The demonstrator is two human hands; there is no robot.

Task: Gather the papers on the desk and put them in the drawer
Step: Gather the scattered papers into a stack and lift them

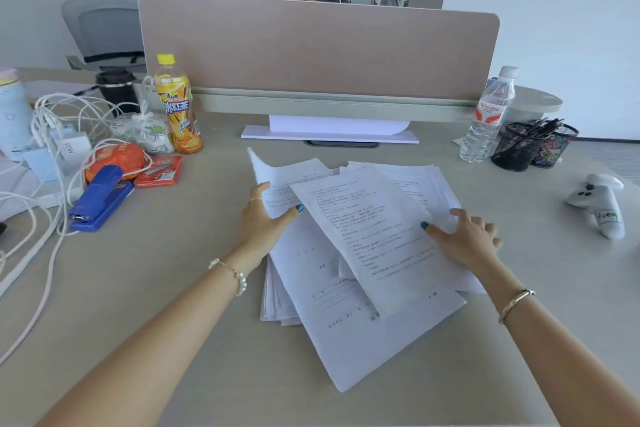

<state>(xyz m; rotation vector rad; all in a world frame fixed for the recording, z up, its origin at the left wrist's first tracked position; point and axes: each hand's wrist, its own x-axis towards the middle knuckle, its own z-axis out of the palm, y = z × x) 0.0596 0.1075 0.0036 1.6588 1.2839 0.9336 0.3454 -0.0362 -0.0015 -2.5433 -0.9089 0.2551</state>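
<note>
A loose, fanned heap of white printed papers (360, 253) lies in the middle of the grey desk (173, 288). My left hand (263, 218) grips the left edge of the heap, thumb on top of a sheet and fingers under a lifted, curled page. My right hand (467, 236) rests flat on the right side of the heap, its thumb pressing the top sheet. No drawer is in view.
Left side holds a blue stapler (98, 198), a red staple box (159, 172), an orange packet, tangled white cables (52, 149), an iced-tea bottle (178, 104) and a black cup. Right side has a water bottle (488, 118), mesh pen holders (533, 146) and a white controller (602, 204). A beige divider (318, 52) stands behind.
</note>
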